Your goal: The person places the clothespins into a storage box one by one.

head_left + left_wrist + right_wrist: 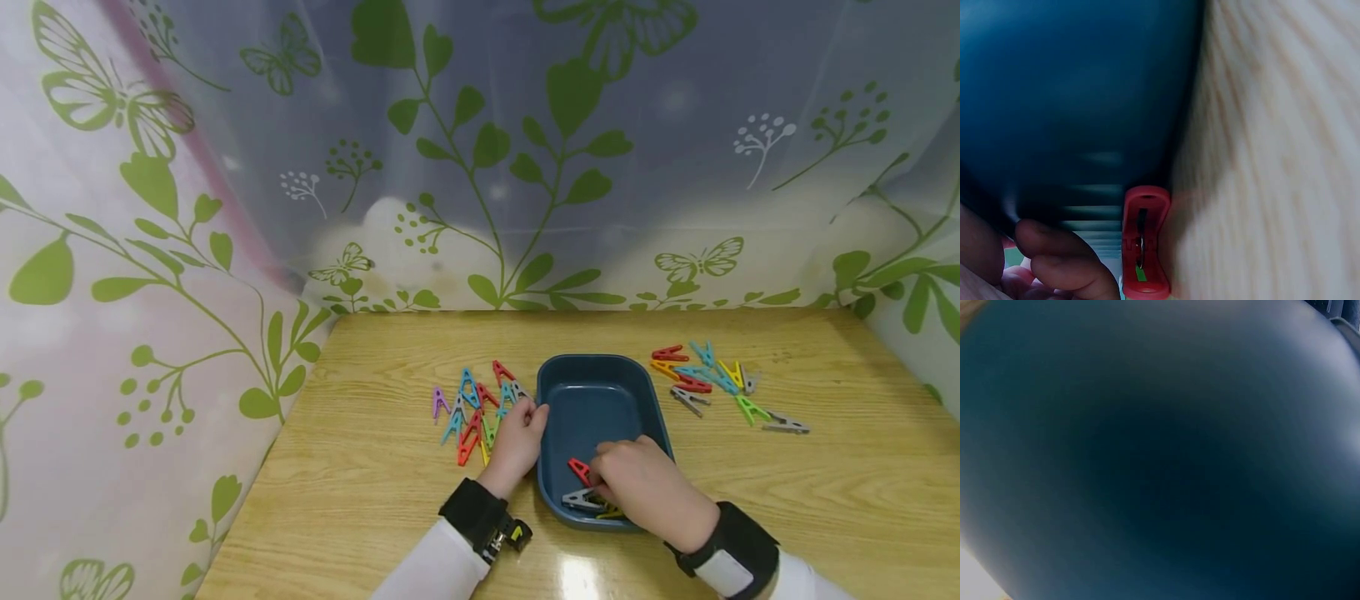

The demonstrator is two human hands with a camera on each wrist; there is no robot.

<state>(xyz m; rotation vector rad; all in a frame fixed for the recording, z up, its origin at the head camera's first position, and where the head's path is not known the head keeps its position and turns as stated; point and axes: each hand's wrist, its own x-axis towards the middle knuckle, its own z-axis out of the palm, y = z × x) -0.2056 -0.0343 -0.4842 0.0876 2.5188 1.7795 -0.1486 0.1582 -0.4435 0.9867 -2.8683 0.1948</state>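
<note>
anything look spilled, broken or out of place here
Nothing stands out. Clothespins lie loose in two heaps on the table, either side of the blue tray, a few inside it under the right hand. None looks broken.

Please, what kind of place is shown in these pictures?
Probably a small staged tabletop booth, not a lived-in room: a wooden table enclosed by leaf-and-butterfly printed curtains, with only a blue tray and coloured clothes pegs.

Desk [825, 500]: glossy, varnished wood grain. Tray [570, 375]: smooth dark-blue plastic, slight sheen. Pegs [472, 412]: coloured plastic. Curtain [525, 125]: sheer printed cloth.
</note>
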